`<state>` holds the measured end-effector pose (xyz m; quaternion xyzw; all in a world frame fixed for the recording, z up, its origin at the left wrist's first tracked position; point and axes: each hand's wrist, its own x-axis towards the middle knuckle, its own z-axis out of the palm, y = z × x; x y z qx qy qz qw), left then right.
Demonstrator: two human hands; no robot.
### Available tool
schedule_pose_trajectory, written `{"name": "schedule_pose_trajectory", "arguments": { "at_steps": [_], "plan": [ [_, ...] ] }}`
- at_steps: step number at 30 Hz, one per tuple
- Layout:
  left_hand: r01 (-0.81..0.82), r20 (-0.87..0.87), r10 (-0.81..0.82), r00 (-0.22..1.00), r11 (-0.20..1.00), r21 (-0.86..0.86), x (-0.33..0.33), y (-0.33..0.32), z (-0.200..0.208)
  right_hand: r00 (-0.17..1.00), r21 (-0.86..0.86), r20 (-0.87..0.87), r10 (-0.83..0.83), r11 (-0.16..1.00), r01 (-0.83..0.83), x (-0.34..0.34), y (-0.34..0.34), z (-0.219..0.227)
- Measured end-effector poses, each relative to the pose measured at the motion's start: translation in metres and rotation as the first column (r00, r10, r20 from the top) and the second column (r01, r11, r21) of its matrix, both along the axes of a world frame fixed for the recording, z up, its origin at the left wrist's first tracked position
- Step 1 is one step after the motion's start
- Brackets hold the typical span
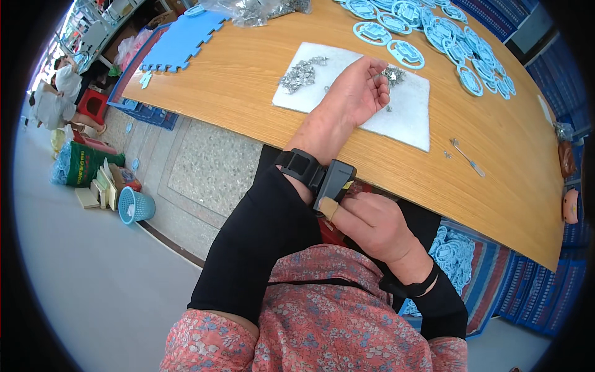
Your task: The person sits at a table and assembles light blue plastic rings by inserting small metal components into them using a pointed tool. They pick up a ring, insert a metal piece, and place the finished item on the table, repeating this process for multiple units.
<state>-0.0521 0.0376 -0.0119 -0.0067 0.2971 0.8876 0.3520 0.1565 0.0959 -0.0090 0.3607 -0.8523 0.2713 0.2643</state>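
My left hand (364, 93) reaches over a white foam sheet (409, 118) on the wooden table, palm turned up. Its fingers curl loosely and nothing shows in them. Strapped to my left wrist is a black box-shaped device (338, 181). My right hand (381, 226) grips that device from its near side, with a beige cover on one fingertip; some of its fingers are hidden underneath. Small silvery metal parts lie in one pile (302, 75) on the left of the sheet and in another pile (394, 75) just beyond my left fingers.
Many light-blue oval plastic pieces (443, 34) cover the far right of the table (496, 149). A small pick-like tool (468, 158) lies right of the sheet. At the far left is a blue foam mat (183, 40). A blue basket (135, 206) stands on the floor.
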Motion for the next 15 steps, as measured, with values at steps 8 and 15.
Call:
{"name": "schedule_pose_trajectory", "arguments": {
  "at_steps": [8, 15],
  "plan": [
    [-0.092, 0.019, 0.091, 0.996, 0.992, 0.084, -0.015, -0.004, 0.005, 0.992, 0.032, -0.088, -0.096, 0.995, 0.099, 0.019, -0.016, 0.005],
    [-0.155, -0.097, 0.145, 0.985, 0.982, -0.110, -0.016, -0.003, -0.003, 0.920, 0.047, -0.014, -0.391, 0.919, 0.392, 0.004, -0.052, 0.025]
  ]
}}
